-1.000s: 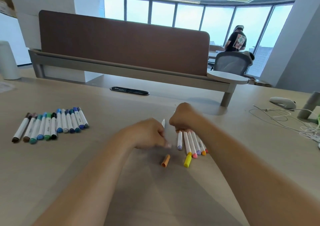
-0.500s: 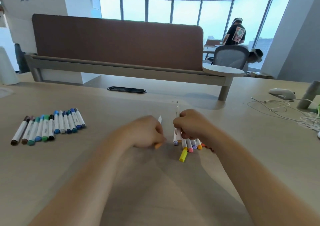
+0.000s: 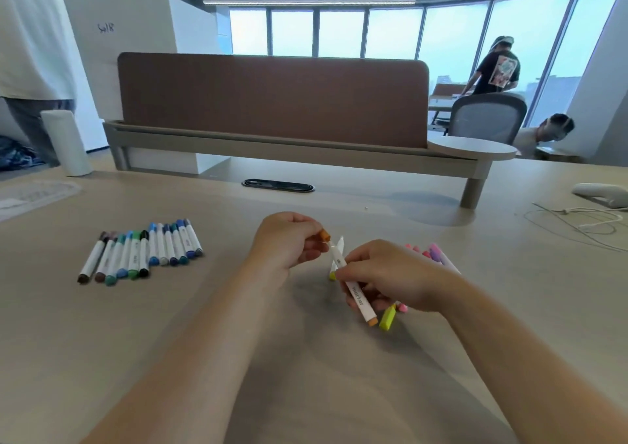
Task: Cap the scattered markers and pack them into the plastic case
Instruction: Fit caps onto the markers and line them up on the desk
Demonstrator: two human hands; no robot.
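– So, taking the cable slot (image 3: pixel 278 185) as the mark, where are the hands?

– Both are on its near side, above the bench (image 3: pixel 204 335). The left hand (image 3: pixel 289 241) is almost straight in front of the slot. The right hand (image 3: pixel 390 273) is nearer the camera and off to the slot's right.

– And the fingers?

– On the left hand they are curled, with thumb and forefinger pinching an orange cap (image 3: pixel 325 235). On the right hand they are wrapped round a white marker (image 3: pixel 356 296), which is held at a slant. Its bare tip points up at the cap and its orange rear end points down toward the camera. Cap and tip are just beside each other; whether they touch I cannot tell.

– Anything more by that hand?

– A second pale tip shows just behind the first, but how it is held is hidden. A yellow cap (image 3: pixel 388 318) sticks out from under the hand beside the orange end. Pink and purple markers (image 3: pixel 435 251) lie on the bench under and past the hand, partly covered by it.

– And the others?

– A row of capped markers (image 3: pixel 142 251) in browns, greens and blues lies side by side, touching. It is left of the slot and nearer than it.

– Beyond the slot?

– A brown divider screen (image 3: pixel 272 98) stands directly behind it. A paper roll (image 3: pixel 66 143) stands upright far to its left, and a white cable (image 3: pixel 577 219) trails far to its right.
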